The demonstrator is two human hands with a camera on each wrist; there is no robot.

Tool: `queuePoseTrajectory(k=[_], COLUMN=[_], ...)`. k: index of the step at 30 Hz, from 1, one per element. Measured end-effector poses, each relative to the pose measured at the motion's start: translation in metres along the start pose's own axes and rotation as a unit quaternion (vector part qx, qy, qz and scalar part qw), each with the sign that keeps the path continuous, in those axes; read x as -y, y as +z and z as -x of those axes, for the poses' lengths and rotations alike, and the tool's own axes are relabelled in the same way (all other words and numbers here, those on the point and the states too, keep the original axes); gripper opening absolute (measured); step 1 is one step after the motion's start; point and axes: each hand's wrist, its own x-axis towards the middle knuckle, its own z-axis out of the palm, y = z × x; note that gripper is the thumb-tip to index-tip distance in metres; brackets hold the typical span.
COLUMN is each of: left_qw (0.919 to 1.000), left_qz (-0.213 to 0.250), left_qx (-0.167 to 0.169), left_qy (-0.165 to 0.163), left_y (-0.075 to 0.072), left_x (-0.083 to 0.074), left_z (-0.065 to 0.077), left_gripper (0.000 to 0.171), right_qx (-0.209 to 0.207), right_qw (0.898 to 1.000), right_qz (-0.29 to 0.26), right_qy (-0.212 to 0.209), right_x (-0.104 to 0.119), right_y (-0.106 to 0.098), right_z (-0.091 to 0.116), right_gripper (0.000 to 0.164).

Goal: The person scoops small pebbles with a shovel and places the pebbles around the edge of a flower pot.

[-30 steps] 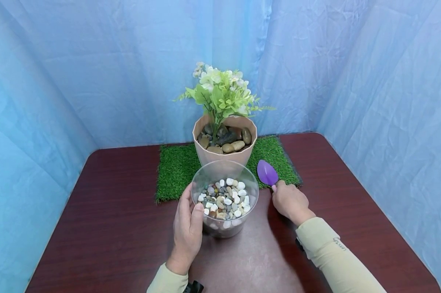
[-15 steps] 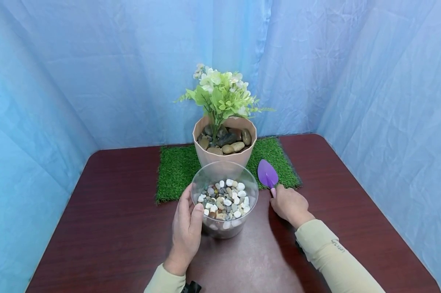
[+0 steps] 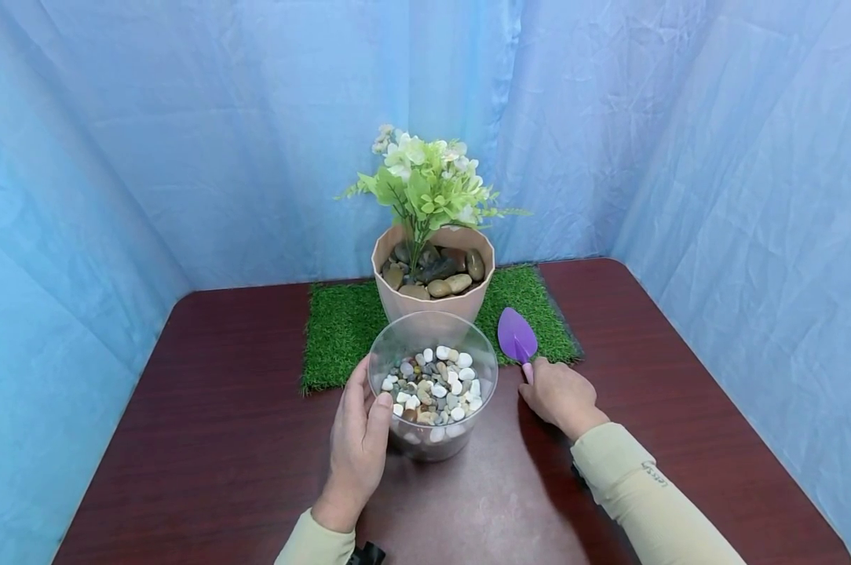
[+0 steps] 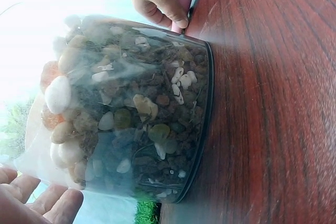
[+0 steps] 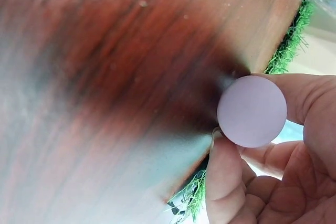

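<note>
A clear plastic pot (image 3: 432,441) of white, grey and brown pebbles (image 3: 440,388) stands upright on the table. My left hand (image 3: 360,439) holds its left side, thumb by the near rim and fingers along the wall; in the left wrist view, fingertips (image 4: 65,205) lie against the plastic. To the right, my right hand (image 3: 560,396) grips the pink handle of a small purple trowel (image 3: 516,333), whose blade lies over the green turf mat. In the right wrist view the handle's round pale end (image 5: 252,111) sits between thumb and fingers, low over the table.
Behind the clear pot, a beige planter (image 3: 436,302) with large stones and a white-flowered plant (image 3: 429,180) stands on the artificial turf mat (image 3: 341,337). The dark red wooden table (image 3: 220,424) has rounded back corners. Blue curtains (image 3: 270,141) hang around its back and sides.
My right hand has shifted slightly back along the trowel, and more of the pink handle shows. The left hand and the pot stay nearly in place.
</note>
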Motion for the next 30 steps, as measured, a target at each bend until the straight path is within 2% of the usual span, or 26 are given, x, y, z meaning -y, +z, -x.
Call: queuePoseTrajectory(k=[7, 25, 30], left_qw=[0.9999, 0.9986, 0.9952], left_qz=[-0.011, -0.041, -0.087], left_qx=[0.000, 0.025, 0.034], left_qy=[-0.001, -0.022, -0.031], left_y=[-0.002, -0.009, -0.019], left_x=[0.000, -0.001, 0.001], left_z=[-0.001, -0.001, -0.001], left_gripper=[0.058, 0.057, 0.053], right_qx=[0.001, 0.011, 0.017], right_qw=[1.000, 1.000, 1.000], right_qz=[0.002, 0.003, 0.005], right_qy=[-0.004, -0.007, -0.008], right_x=[0.000, -0.001, 0.000], right_y=[0.001, 0.001, -0.003], right_z=[-0.002, -0.004, -0.003], right_gripper=[0.038, 0.038, 0.045])
